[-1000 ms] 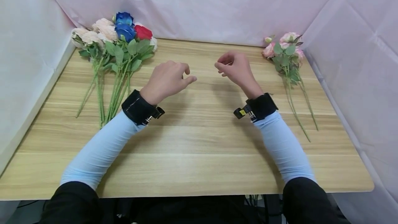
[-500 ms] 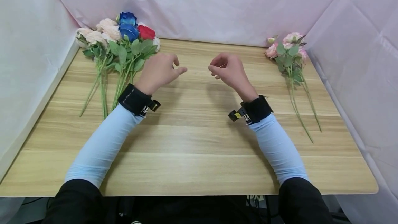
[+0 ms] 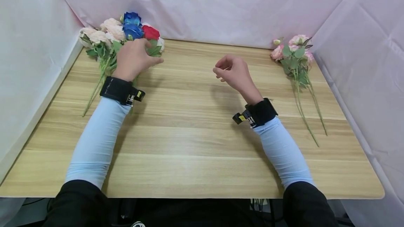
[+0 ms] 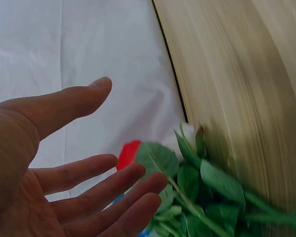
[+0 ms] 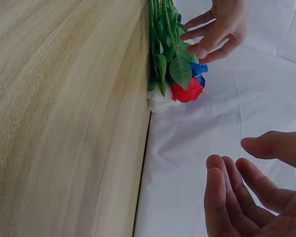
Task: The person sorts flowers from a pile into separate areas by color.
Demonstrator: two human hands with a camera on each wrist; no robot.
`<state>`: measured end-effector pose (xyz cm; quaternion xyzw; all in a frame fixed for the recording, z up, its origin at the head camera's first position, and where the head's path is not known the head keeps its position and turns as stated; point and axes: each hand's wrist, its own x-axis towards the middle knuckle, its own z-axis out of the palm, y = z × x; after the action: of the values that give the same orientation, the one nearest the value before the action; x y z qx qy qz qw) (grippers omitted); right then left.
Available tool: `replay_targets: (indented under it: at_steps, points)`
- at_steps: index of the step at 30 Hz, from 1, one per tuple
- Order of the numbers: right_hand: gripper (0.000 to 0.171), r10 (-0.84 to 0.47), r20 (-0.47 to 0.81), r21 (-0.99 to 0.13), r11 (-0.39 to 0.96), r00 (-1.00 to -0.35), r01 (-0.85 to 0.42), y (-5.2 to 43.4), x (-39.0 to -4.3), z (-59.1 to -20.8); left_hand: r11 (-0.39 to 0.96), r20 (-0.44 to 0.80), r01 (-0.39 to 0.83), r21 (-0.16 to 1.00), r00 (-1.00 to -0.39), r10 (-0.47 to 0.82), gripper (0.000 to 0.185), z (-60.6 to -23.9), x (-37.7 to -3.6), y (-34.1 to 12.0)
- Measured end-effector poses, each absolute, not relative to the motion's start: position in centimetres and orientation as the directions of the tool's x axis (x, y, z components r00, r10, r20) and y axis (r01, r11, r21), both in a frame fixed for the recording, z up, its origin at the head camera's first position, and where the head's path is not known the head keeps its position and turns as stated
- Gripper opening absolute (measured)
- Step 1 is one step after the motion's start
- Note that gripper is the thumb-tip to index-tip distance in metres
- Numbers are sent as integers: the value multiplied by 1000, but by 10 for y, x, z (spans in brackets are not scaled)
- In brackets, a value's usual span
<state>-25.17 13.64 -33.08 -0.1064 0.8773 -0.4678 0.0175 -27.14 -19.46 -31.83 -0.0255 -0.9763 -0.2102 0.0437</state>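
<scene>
Left hand (image 3: 132,59) is up at the upper left of the head view, right over the bunch of roses (image 3: 121,43) lying in the table's far left corner. Fingers spread and relaxed, hovering on the leaves just below the blooms. The left wrist view confirms it: palm open, fingers (image 4: 113,190) straight, thumb out wide, nothing pinched, green leaves (image 4: 197,177) just beyond the fingertips. Whether the fingertips actually touch the foliage, can't tell from here.

The bunch itself: a red rose (image 3: 150,32) at the right edge of it, two blue roses (image 3: 132,23) just left of the red, cream roses (image 3: 101,34) further left against the white drape. Stems (image 3: 94,92) run down toward the lower left, passing beside the black wrist strap. From the right wrist view the same bunch sits at the top centre, red bloom (image 5: 186,92) hanging at the table's edge, with the left hand (image 5: 219,27) above it.

Right hand (image 3: 233,73) sits centre frame in the head view, held above the wooden table (image 3: 195,139), well apart from any flowers. Fingers loosely curled, gripping nothing. The right wrist view shows them at lower right, fingers (image 5: 222,197) gently bent, palm empty.

Over at the upper right of the head view, a spray of pink flowers (image 3: 293,50) lies along the table's right side, stems trailing toward the lower right, untouched.
</scene>
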Motion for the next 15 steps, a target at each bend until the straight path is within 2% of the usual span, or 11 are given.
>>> replay_targets:
  at_steps: [2,5,11,15]
  points:
    - [16,-200,67,-828,536,-978,-166,137,-252,-331,916,70,32,400,-998,5,76,-316,-273,-204]
    - [16,-199,68,-829,533,-978,-167,137,-252,-331,921,74,-10,389,-996,-42,73,-311,-274,-215]
    - [17,-195,58,-837,525,-979,-155,138,-252,-330,920,164,-62,388,-977,-135,40,-307,-273,-236]
    - [18,-194,40,-847,515,-980,-136,140,-251,-329,919,106,-114,378,-981,-165,49,-309,-271,-253]
